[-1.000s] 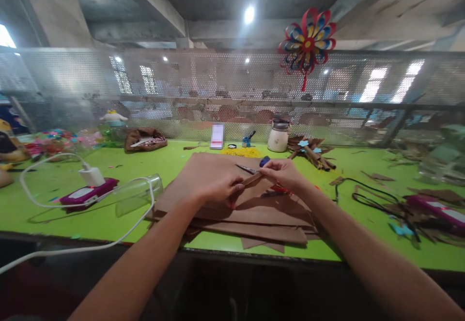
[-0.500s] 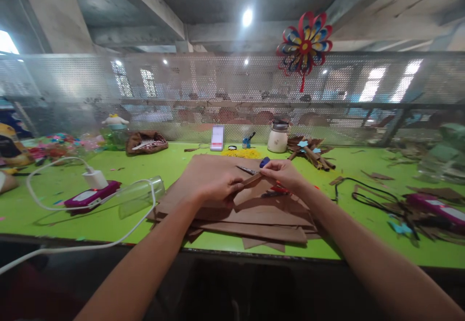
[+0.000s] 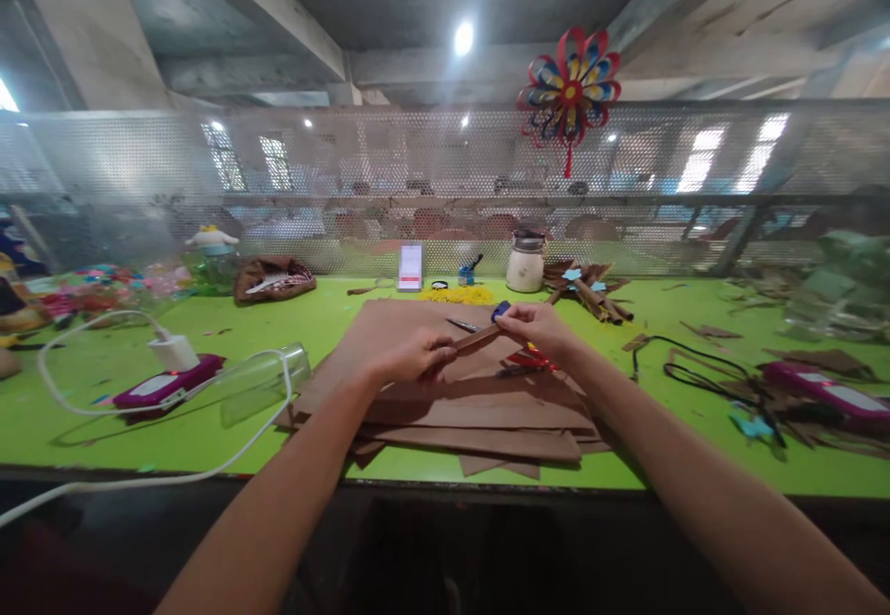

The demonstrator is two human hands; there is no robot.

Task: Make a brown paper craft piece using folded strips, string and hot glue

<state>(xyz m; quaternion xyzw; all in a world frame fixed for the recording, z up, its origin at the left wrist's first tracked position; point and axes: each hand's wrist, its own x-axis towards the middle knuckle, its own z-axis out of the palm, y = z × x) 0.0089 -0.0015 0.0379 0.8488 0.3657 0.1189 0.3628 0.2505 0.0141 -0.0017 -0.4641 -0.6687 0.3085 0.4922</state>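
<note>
A narrow strip of brown paper [image 3: 476, 340] is stretched between my two hands above a stack of brown paper sheets [image 3: 389, 323]. My left hand [image 3: 421, 355] pinches its left end. My right hand [image 3: 539, 327] grips the other end between thumb and fingers. Just behind the strip lies a slim dark pointed tool [image 3: 462, 325], partly covered. A small dark blue object [image 3: 501, 311] shows by my right fingertips; its kind is unclear. Beneath my right hand, red-handled scissors or pliers [image 3: 532, 358] rest on the paper, partly hidden.
A clear cup [image 3: 264, 392] lies on its side at the left, by a purple power strip [image 3: 171, 383] with a white cable. Behind the paper stand a phone [image 3: 410, 267] and a white jar [image 3: 526, 262]. Paper rolls [image 3: 591, 290] lie back right; a black cord [image 3: 685, 369] is right.
The strip has turned a little and shows more of its length between my hands. The whole view has shifted slightly. Both hands keep their grip.
</note>
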